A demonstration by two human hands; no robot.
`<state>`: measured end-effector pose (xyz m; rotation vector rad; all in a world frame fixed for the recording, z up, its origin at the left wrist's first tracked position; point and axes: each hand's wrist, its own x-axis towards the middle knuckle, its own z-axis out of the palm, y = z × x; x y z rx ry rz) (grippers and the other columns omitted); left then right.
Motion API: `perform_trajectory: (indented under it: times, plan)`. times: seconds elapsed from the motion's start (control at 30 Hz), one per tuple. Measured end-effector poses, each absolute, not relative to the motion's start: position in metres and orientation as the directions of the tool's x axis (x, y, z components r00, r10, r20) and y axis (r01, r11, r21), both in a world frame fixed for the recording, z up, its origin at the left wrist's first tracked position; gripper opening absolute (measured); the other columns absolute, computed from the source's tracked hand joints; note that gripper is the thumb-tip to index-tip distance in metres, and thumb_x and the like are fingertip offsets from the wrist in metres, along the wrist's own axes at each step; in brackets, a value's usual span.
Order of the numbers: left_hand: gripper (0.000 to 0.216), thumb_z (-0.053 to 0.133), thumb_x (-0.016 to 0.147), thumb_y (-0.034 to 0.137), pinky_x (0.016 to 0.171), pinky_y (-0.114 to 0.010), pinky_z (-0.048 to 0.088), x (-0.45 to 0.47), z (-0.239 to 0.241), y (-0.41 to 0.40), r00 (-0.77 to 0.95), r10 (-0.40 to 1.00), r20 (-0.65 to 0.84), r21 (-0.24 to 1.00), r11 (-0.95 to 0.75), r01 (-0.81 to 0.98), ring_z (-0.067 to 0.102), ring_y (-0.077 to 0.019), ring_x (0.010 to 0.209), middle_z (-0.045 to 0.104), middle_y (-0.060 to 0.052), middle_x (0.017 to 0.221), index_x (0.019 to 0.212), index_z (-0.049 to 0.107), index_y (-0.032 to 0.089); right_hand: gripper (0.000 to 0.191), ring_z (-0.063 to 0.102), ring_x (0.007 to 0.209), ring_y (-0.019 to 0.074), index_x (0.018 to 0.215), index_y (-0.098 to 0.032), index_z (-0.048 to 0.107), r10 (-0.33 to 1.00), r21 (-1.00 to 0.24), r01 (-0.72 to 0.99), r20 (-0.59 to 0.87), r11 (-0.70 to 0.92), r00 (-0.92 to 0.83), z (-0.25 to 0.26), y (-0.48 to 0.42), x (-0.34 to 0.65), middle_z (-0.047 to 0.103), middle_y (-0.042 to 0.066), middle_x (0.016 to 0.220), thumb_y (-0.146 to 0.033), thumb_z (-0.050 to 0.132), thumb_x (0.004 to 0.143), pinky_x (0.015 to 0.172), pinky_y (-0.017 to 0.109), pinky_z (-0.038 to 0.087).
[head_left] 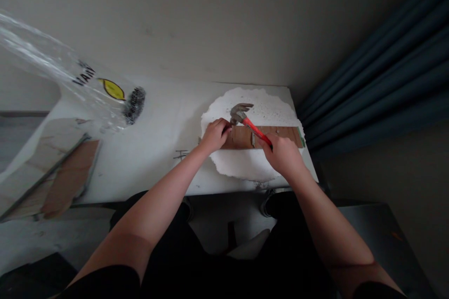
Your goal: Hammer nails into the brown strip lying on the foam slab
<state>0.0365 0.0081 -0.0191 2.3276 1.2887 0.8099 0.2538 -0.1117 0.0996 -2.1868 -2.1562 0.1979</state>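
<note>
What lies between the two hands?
In the head view, the hammer, its red handle slanting from the right hand toward the left hand, over the wooden board.

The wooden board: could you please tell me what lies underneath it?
A ragged-edged white sheet lies under the wooden board, on the white table. The sheet directly beneath is hidden; the left hand covers the board's left end.

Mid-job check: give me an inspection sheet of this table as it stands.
Surface: white table, ragged white pad on it.
Job's things: wooden board lies on the pad; hammer, red handle, head by the board's left end.
Clutter: clear printed plastic bag; wood panels at left; thin dark pieces, maybe nails.
Grippers: right hand grips the hammer; left hand curled at the board's left end, pinch hidden.
Cables: nothing seen.
Surroundings: plain wall; blue curtain at right.
</note>
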Motion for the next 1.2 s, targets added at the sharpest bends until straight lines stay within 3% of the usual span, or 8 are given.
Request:
perform_trajectory:
  times: [0.83,1.0,1.2]
  plan:
    - [0.014,0.051,0.095,0.029,0.088,-0.044,0.047,0.0376,-0.02,0.0085,0.418,0.864,0.28,0.52,-0.503,0.691,0.062,-0.0302,0.101,0.067,-0.013,0.1,0.094,0.062,0.019,0.04,0.067,0.073,0.0255,0.105,-0.02,0.071,0.998,-0.162,0.987,-0.055,-0.004,-0.005,0.0944,-0.1107,0.2531,0.074,0.013,0.085,-0.046,0.041,0.103,0.063,0.031,0.038]
    - [0.013,0.051,0.095,0.025,0.089,-0.042,0.047,0.0371,-0.0189,0.0088,0.443,0.846,0.297,0.533,-0.532,0.658,0.062,-0.0279,0.1,0.068,-0.012,0.102,0.096,0.062,0.019,0.041,0.067,0.073,0.0259,0.106,-0.02,0.07,1.0,-0.174,0.985,-0.003,-0.009,0.009,0.094,-0.1118,0.2543,0.074,0.012,0.084,-0.047,0.039,0.104,0.062,0.031,0.036]
    - [0.016,0.051,0.095,0.026,0.091,-0.043,0.046,0.0375,-0.019,0.0081,0.434,0.864,0.256,0.497,-0.503,0.708,0.061,-0.0289,0.103,0.068,-0.013,0.104,0.1,0.063,0.018,0.041,0.067,0.074,0.0252,0.105,-0.02,0.07,0.999,-0.156,0.988,-0.051,-0.007,-0.001,0.0927,-0.1107,0.2559,0.075,0.012,0.087,-0.046,0.038,0.104,0.063,0.031,0.036]
